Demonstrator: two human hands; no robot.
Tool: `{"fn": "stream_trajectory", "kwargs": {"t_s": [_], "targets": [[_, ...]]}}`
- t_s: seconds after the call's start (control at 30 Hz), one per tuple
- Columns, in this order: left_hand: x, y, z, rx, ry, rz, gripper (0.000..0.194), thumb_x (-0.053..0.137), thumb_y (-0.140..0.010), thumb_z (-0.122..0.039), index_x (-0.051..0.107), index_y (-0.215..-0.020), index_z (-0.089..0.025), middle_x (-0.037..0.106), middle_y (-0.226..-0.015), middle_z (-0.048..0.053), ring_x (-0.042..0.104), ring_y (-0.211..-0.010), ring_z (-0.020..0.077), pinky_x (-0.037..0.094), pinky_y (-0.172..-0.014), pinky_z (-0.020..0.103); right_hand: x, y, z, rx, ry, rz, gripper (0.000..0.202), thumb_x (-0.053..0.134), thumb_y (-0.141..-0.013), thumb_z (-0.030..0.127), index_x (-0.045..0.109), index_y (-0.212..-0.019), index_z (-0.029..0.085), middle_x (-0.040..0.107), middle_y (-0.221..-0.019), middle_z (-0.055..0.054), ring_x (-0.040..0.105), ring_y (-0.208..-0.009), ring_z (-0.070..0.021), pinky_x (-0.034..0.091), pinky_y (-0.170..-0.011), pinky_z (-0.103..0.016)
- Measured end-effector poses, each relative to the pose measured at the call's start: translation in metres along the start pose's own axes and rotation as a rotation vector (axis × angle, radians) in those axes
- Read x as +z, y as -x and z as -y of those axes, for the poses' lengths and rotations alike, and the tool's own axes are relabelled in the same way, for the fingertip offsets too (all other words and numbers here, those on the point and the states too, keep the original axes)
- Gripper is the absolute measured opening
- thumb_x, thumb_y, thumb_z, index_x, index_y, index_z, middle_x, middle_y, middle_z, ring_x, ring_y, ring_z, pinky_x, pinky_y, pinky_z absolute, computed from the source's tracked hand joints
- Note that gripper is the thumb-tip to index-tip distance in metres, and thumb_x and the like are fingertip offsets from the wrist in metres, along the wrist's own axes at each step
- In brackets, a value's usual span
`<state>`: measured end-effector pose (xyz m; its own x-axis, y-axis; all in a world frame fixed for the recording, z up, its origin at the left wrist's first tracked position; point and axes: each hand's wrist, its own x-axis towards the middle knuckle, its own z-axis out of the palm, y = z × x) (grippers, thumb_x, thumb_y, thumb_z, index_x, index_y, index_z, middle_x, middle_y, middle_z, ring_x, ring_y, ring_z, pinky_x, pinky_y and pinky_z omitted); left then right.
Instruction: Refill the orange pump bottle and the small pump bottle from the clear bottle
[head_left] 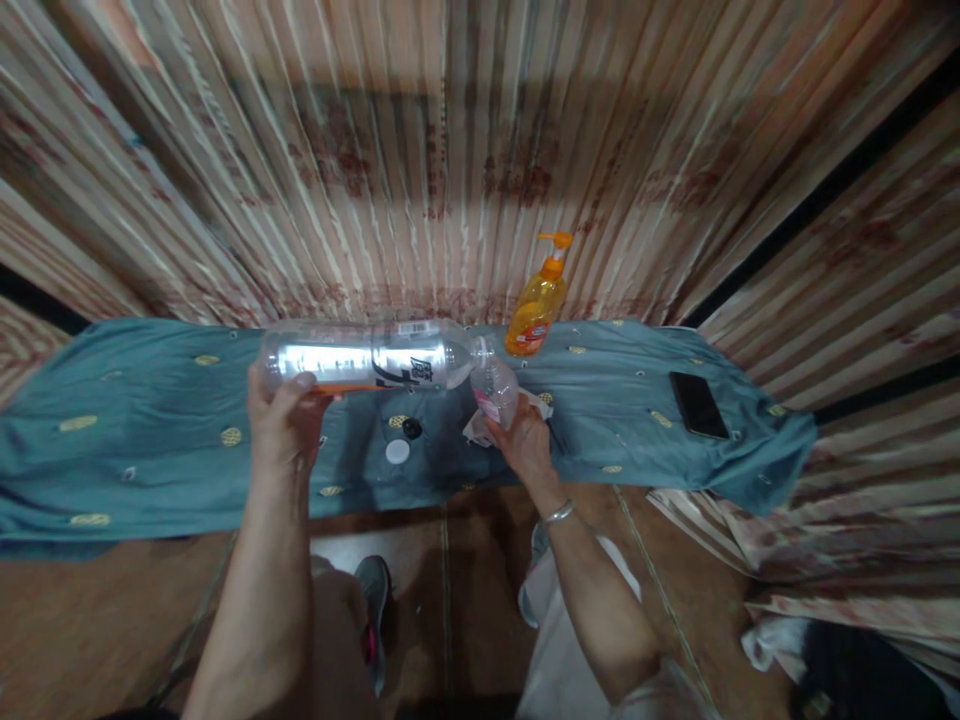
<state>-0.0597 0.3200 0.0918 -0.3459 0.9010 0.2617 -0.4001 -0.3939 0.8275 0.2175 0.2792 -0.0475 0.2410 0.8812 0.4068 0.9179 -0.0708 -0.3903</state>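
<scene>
A large clear bottle with a silver label lies level in the air, its base end gripped by my left hand. My right hand is wrapped round a small clear bottle with a pink label, which tilts up to the left. The two bottle necks meet or nearly touch. A pale crumpled cloth or tissue shows beside my right hand. On the blue cloth between my hands lie a white cap and a black cap.
A yellow pump bottle with an orange top stands at the back of the cloth-covered table. A black phone lies at the right. Striped curtains hang behind and at the sides. A dark bag is on the floor at lower right.
</scene>
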Motion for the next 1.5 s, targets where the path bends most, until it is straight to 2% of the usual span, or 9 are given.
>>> {"fn": "stream_trajectory", "kwargs": {"t_s": [0.17, 0.3, 0.57, 0.83, 0.93, 1.03, 1.17, 1.3, 1.5], "targets": [[-0.005, -0.001, 0.003, 0.007, 0.016, 0.009, 0.054, 0.086, -0.048, -0.021, 0.066, -0.098, -0.024, 0.066, -0.087, 0.000, 0.063, -0.069, 0.0159, 0.048, -0.050, 0.022, 0.005, 0.002, -0.002, -0.002, -0.016, -0.041, 0.059, 0.067, -0.095, 0.048, 0.056, -0.136, 0.008, 0.075, -0.099, -0.022, 0.073, -0.090, -0.0332, 0.061, -0.075, -0.047], [-0.012, -0.003, 0.009, 0.004, 0.031, -0.014, 0.049, 0.089, -0.049, -0.021, 0.065, -0.091, -0.021, 0.066, -0.091, 0.001, 0.065, -0.068, 0.0159, 0.050, -0.047, 0.023, 0.010, 0.004, -0.003, -0.019, -0.014, -0.089, 0.058, 0.065, -0.096, 0.049, 0.056, -0.135, 0.007, 0.075, -0.099, -0.023, 0.073, -0.091, -0.0341, 0.062, -0.076, -0.049], [-0.015, -0.002, 0.012, -0.009, 0.021, -0.037, 0.047, 0.092, -0.051, -0.024, 0.067, -0.091, -0.025, 0.067, -0.097, 0.000, 0.065, -0.072, 0.0160, 0.051, -0.048, 0.022, 0.010, 0.003, -0.006, -0.020, -0.007, -0.056, 0.054, 0.067, -0.095, 0.048, 0.060, -0.130, 0.008, 0.075, -0.099, -0.023, 0.074, -0.091, -0.0338, 0.063, -0.075, -0.048], [-0.017, -0.002, 0.013, 0.002, 0.033, -0.027, 0.055, 0.093, -0.050, -0.025, 0.067, -0.098, -0.021, 0.067, -0.098, 0.002, 0.066, -0.070, 0.0162, 0.053, -0.047, 0.024, 0.013, 0.004, -0.009, -0.065, -0.024, -0.133, 0.055, 0.060, -0.098, 0.050, 0.060, -0.133, 0.007, 0.076, -0.095, -0.022, 0.073, -0.085, -0.0313, 0.062, -0.071, -0.044], [-0.018, -0.002, 0.014, -0.003, 0.034, -0.020, 0.059, 0.093, -0.050, -0.025, 0.068, -0.103, -0.022, 0.068, -0.099, 0.001, 0.066, -0.070, 0.0154, 0.052, -0.049, 0.023, 0.012, 0.004, -0.009, -0.042, -0.027, -0.086, 0.059, 0.060, -0.098, 0.050, 0.060, -0.136, 0.005, 0.076, -0.100, -0.024, 0.073, -0.089, -0.0318, 0.061, -0.076, -0.045], [-0.019, -0.001, 0.014, -0.003, 0.026, -0.018, 0.054, 0.092, -0.053, -0.025, 0.068, -0.102, -0.024, 0.068, -0.102, 0.002, 0.066, -0.072, 0.0156, 0.053, -0.050, 0.022, 0.010, 0.003, -0.007, 0.015, -0.013, -0.001, 0.062, 0.063, -0.096, 0.047, 0.059, -0.137, 0.001, 0.076, -0.106, -0.028, 0.074, -0.095, -0.0337, 0.061, -0.081, -0.047], [-0.018, 0.001, 0.014, -0.005, -0.001, -0.016, 0.051, 0.091, -0.055, -0.026, 0.068, -0.100, -0.025, 0.066, -0.101, 0.001, 0.064, -0.072, 0.0162, 0.054, -0.049, 0.023, 0.008, 0.002, -0.006, 0.062, 0.002, 0.039, 0.064, 0.071, -0.092, 0.047, 0.059, -0.137, 0.003, 0.075, -0.110, -0.028, 0.074, -0.100, -0.0346, 0.061, -0.084, -0.047], [-0.018, 0.001, 0.013, 0.003, -0.015, -0.024, 0.053, 0.092, -0.055, -0.028, 0.068, -0.102, -0.025, 0.065, -0.105, 0.003, 0.064, -0.075, 0.0172, 0.053, -0.048, 0.023, 0.009, 0.003, -0.007, 0.041, -0.007, 0.017, 0.060, 0.071, -0.093, 0.046, 0.059, -0.134, 0.004, 0.075, -0.107, -0.027, 0.074, -0.097, -0.0344, 0.062, -0.082, -0.047], [-0.019, 0.000, 0.014, 0.002, -0.018, -0.004, 0.053, 0.091, -0.056, -0.029, 0.067, -0.103, -0.025, 0.065, -0.103, 0.003, 0.063, -0.075, 0.0174, 0.054, -0.049, 0.024, 0.015, 0.005, -0.012, -0.017, -0.025, -0.058, 0.061, 0.062, -0.097, 0.052, 0.057, -0.135, 0.005, 0.075, -0.101, -0.026, 0.073, -0.090, -0.0343, 0.061, -0.075, -0.048]]}}
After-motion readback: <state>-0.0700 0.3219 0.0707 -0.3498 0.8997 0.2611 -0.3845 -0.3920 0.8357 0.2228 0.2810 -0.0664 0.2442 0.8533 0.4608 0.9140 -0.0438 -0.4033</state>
